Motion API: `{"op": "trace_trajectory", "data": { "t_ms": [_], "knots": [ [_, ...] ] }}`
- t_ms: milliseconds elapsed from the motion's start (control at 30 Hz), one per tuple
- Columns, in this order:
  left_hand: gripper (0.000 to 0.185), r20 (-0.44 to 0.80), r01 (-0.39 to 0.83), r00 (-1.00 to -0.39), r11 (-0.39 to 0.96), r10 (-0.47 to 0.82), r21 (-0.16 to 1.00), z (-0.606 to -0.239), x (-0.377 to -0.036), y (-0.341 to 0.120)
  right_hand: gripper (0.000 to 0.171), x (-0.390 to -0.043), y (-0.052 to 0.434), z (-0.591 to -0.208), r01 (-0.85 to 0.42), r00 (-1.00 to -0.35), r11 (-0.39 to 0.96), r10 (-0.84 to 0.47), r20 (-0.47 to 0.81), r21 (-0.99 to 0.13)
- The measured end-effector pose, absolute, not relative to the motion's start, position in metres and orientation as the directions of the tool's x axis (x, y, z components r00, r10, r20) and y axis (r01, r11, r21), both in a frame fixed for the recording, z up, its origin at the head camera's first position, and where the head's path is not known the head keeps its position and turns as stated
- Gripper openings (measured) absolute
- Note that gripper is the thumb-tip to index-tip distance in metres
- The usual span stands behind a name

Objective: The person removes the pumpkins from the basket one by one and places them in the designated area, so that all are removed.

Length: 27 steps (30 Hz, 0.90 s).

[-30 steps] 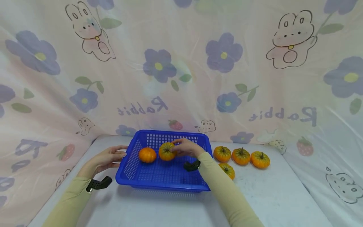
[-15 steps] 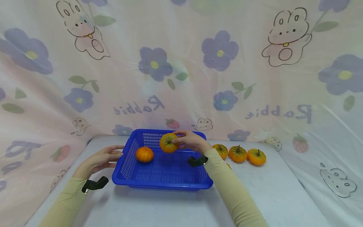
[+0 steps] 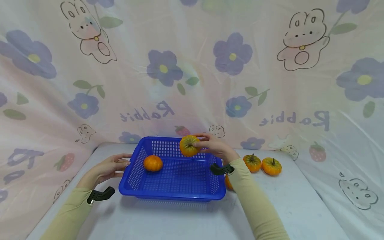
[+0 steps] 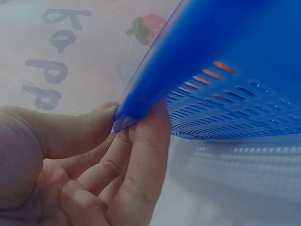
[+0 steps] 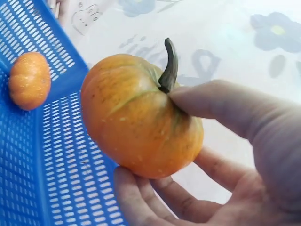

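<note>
From the head camera I see my right hand (image 3: 211, 146) holding a small orange pumpkin with green streaks and a dark stem (image 3: 189, 145) in the air above the far right part of the blue slotted plastic basket (image 3: 141, 166), its stem end turned toward the camera; the fingers curl round it from the right, so the pumpkin lies left of that grip. My left hand (image 3: 112, 166) rests at the basket's left rim, so the right hand is the nearer one to the held pumpkin. A second, plain orange pumpkin (image 3: 153, 163) sits on the basket floor at the far left, and more small orange pumpkins (image 3: 262, 164) lie on the white counter (image 3: 186, 220) to the right, well apart from the basket. In the left wrist view, the left hand (image 4: 80, 165) pinches the basket's rim corner (image 4: 141, 101) between thumb and curled fingers. In the right wrist view, the right hand (image 5: 225, 160) has its thumb pressed just beside the stem and fingers cupped beneath the pumpkin (image 5: 138, 117), whose stem points up and away; the basket's mesh (image 5: 42, 155) lies below and left.
</note>
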<state>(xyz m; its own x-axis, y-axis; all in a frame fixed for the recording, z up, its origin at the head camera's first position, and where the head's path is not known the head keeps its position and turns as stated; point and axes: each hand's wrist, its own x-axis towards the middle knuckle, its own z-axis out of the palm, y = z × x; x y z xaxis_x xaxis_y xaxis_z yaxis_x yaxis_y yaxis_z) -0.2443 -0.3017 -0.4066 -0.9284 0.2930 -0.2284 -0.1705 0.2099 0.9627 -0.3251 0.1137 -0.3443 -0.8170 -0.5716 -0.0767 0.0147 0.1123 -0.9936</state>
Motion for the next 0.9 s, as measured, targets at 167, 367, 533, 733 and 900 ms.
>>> {"op": "trace_trajectory", "data": {
  "t_ms": [167, 367, 533, 733, 900],
  "knots": [
    [0.065, -0.228, -0.172, -0.925, 0.202, 0.303, 0.964, -0.408, -0.244, -0.302, 0.050, -0.323, 0.130, -0.344, -0.007, -0.834, 0.118, -0.548, -0.059, -0.993],
    [0.065, -0.229, -0.174, -0.929, 0.203, 0.290, 0.964, -0.409, -0.244, -0.302, 0.051, -0.314, 0.148, -0.343, -0.021, -0.863, 0.152, -0.502, -0.059, -0.988],
    [0.065, -0.231, -0.179, -0.932, 0.198, 0.280, 0.964, -0.408, -0.245, -0.301, 0.054, -0.308, 0.166, -0.344, 0.000, -0.888, 0.117, -0.457, -0.054, -0.993],
    [0.065, -0.230, -0.178, -0.932, 0.201, 0.280, 0.963, -0.408, -0.245, -0.301, 0.064, -0.302, 0.189, -0.348, 0.040, -0.921, 0.117, -0.380, -0.082, -0.992],
    [0.066, -0.233, -0.178, -0.930, 0.206, 0.283, 0.962, -0.407, -0.245, -0.301, 0.063, -0.295, 0.205, -0.354, 0.043, -0.933, 0.092, -0.351, -0.073, -0.995]
  ]
}}
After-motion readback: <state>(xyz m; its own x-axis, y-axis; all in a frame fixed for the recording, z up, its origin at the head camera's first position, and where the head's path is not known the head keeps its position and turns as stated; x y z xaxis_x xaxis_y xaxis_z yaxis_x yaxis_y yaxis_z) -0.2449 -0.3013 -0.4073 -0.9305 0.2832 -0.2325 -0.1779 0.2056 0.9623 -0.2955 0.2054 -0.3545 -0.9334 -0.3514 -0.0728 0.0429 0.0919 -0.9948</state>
